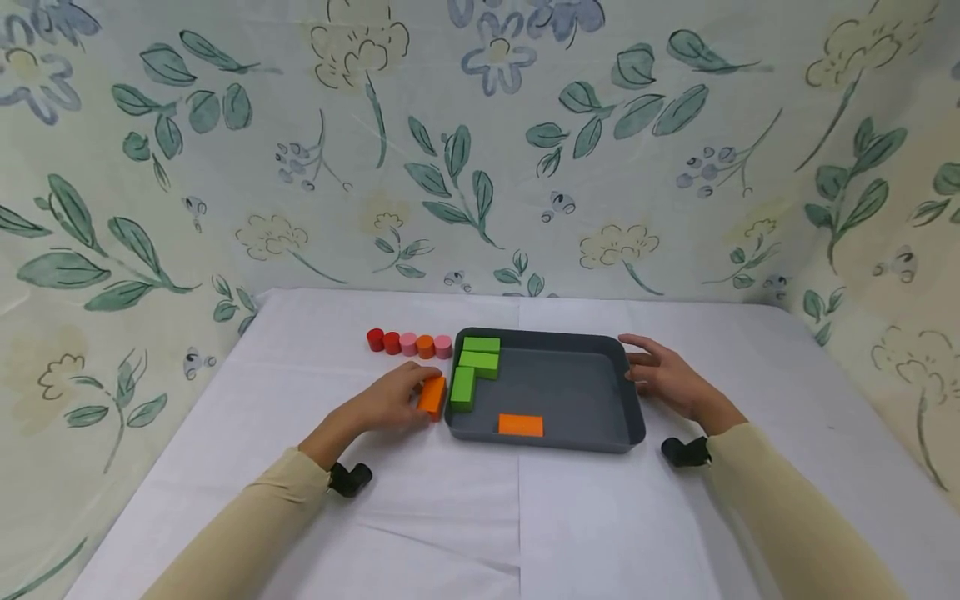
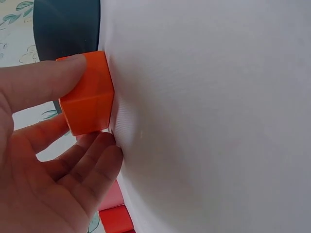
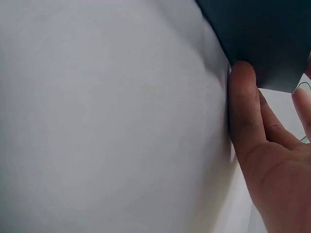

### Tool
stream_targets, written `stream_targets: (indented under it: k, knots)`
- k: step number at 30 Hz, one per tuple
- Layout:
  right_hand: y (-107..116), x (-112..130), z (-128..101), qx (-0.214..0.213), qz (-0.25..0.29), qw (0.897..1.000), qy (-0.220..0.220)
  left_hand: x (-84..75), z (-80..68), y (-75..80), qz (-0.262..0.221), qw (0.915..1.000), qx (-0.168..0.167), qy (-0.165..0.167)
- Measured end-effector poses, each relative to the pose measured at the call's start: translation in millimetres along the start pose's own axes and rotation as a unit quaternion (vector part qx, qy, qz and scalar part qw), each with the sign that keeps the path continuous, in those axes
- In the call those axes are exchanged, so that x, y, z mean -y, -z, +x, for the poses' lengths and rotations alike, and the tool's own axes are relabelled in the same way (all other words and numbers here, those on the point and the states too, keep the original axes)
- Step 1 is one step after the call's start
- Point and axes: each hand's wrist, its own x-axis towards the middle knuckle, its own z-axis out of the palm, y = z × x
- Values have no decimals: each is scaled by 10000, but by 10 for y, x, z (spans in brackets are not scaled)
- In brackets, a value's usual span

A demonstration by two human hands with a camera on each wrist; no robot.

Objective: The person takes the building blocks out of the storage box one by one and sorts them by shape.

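Observation:
My left hand pinches an orange block just outside the left wall of a dark grey tray. In the left wrist view the thumb lies on the near face of this block, and the fingers reach behind and below it. At the tray's right side, my right hand touches the outer wall and rim with fairly straight fingers. Inside the tray, several green blocks lie along the left end, and one orange block lies by the near wall.
A row of small cylinders, red, pink and orange, stands behind the left hand, left of the tray. White cloth covers the table. A floral curtain hangs behind it.

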Motion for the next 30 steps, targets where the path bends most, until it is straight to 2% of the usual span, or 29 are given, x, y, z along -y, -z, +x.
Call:
stream_targets:
  k: [7, 12, 17, 21, 25, 30]
  knots:
    - [0, 14, -3, -159, -146, 9998, 14, -17, -2, -20, 86, 9999, -76, -32]
    - [13, 30, 13, -220, -249, 9994, 46, -13, 2, -26, 60, 9999, -105, 66]
    - [24, 13, 10, -96, -153, 9998, -23, -19, -26, -2, 47, 9999, -112, 116]
    - [40, -26, 11, 72, -51, 9999, -81, -67, -70, 70, 210, 9991, -337, 138]
    - [60, -55, 5, 189, -33, 9997, -140, -150, -96, 168, 371, 9967, -728, -28]
    - [77, -56, -9, 312, -53, 9994, -118, -299, -98, 267, 502, 9896, -1162, -688]
